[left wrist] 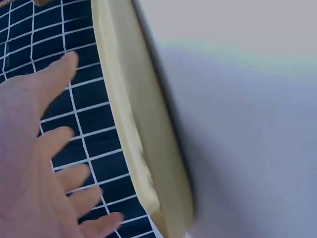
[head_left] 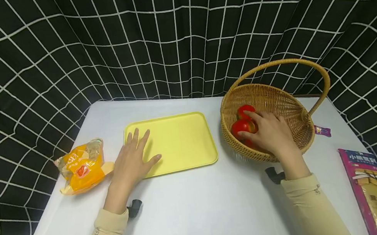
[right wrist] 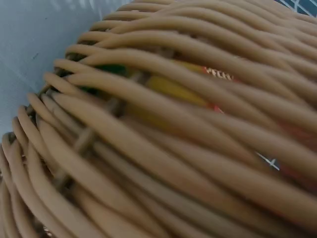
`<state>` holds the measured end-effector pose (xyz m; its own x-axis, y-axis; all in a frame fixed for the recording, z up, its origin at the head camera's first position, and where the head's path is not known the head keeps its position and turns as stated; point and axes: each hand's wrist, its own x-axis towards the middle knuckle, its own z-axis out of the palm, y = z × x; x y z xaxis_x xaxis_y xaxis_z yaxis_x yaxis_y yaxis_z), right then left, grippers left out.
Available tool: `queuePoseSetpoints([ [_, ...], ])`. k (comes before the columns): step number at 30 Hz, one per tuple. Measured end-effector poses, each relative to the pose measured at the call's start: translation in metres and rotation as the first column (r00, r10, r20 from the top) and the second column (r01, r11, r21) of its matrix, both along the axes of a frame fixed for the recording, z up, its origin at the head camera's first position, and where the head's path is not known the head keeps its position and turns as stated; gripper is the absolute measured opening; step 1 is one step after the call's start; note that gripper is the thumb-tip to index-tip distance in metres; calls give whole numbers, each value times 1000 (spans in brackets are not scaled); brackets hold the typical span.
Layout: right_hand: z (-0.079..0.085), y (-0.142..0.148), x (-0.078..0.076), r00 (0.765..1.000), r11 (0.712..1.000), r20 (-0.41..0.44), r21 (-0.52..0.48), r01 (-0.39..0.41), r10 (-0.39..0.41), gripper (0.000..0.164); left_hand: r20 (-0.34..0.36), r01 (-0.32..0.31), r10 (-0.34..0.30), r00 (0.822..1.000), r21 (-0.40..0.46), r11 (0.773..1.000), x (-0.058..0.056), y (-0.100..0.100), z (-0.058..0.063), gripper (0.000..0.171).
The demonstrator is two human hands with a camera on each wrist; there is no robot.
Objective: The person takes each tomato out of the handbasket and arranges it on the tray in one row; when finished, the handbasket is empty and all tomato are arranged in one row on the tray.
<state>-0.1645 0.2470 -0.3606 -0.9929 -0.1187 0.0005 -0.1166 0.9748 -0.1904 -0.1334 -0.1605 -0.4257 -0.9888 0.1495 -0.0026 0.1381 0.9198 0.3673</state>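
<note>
Right hand (head_left: 270,131) wrapped round red fruit (head_left: 237,127) in basket (head_left: 263,95), frame right.
Left hand (head_left: 132,159) held outspread over tray (head_left: 182,139), centre-left.

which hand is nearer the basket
Right. The right hand is inside the basket, at a tomato; the left hand is outside, left of it, at the tray.

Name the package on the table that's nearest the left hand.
The orange bag, just beside the left hand. The small purple wrapper and the flat pink-edged pack both lie across the table, toward the person's right.
</note>
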Motion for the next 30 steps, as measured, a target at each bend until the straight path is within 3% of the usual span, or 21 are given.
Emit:
queuePoseSetpoints([
  [4,1,-1,-6,999,999,42,29,-31,30,77,66,-3,3,998,0,1000,14,1,-1,89],
  [11,-1,-2,-11,995,996,79,60,-71,66,75,106,-30,35,994,-47,998,33,5,0,91],
  [18,-3,3,-9,995,994,68,76,-81,76,71,117,31,-20,993,-90,995,40,13,2,76],
  [25,-2,2,-7,996,994,36,72,-83,80,68,151,8,10,988,-120,993,46,11,3,70],
  [30,-1,-3,-8,996,996,14,38,-85,84,66,130,4,12,991,-122,992,50,5,2,67],
])
